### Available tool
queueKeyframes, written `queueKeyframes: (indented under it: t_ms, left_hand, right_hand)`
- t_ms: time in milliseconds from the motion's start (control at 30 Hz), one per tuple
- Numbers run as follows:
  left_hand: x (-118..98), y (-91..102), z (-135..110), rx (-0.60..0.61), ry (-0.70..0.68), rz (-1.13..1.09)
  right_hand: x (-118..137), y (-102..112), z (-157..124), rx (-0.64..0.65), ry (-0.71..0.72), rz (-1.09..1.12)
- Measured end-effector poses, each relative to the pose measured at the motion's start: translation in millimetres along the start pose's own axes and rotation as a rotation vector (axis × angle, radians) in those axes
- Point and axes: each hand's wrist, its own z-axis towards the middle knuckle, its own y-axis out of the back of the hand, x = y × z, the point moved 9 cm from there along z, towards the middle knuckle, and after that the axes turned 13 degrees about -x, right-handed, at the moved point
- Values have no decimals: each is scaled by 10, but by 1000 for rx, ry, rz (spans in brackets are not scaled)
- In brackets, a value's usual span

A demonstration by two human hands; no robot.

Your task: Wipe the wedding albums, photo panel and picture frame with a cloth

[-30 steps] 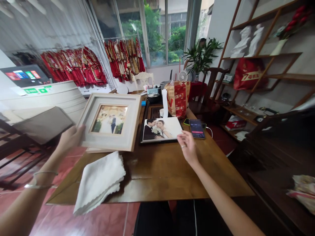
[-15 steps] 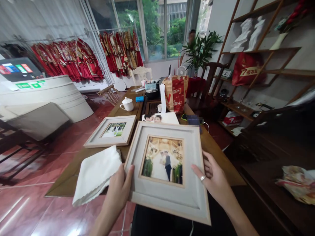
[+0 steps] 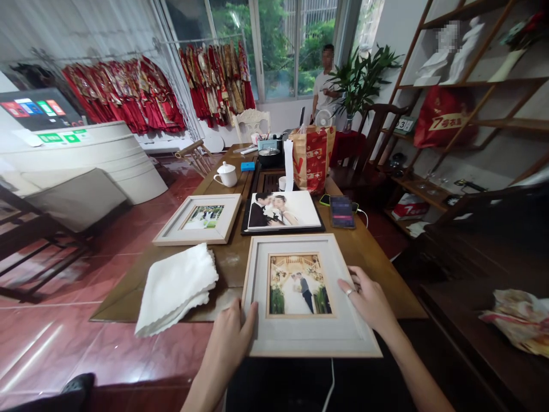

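Note:
Between my two hands is a light wooden picture frame (image 3: 300, 337) with a wide pale mat and a wedding photo in its middle. My left hand (image 3: 229, 340) is closed on the frame's left edge, thumb on the front. On the opposite edge, my right hand (image 3: 369, 300), with a ring on one finger, grips with its thumb on the front. The frame's near edge reaches past the table's front. Left of it lies a folded white cloth (image 3: 175, 289), with a second picture frame (image 3: 227, 214) behind. A photo print (image 3: 283, 209) of a couple lies on a dark board beyond.
On the wooden table (image 3: 124, 297) stand a lidded white cup (image 3: 226, 174), a blue box (image 3: 247, 166), a paper bag (image 3: 313, 160) and a phone (image 3: 342, 212) with a white cable. A person (image 3: 326, 83) stands by the window. Shelves (image 3: 510, 129) line the right side.
The held frame has been lowered and tilted flatter, uncovering the photo print behind it. Both hands have kept their grip. The person by the window now shows more fully.

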Motion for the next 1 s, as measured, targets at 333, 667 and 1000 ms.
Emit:
queueKeyframes:
  t_ms: [333, 667, 1000]
  left_hand:
    - [-211, 87, 209, 187, -77, 385]
    - [-108, 113, 291, 133, -54, 232]
    - [-28, 155, 219, -83, 68, 149]
  right_hand:
    - [216, -64, 193, 83, 122, -128]
    - [147, -124, 322, -28, 141, 41]
    - [23, -220, 340, 10, 78, 469]
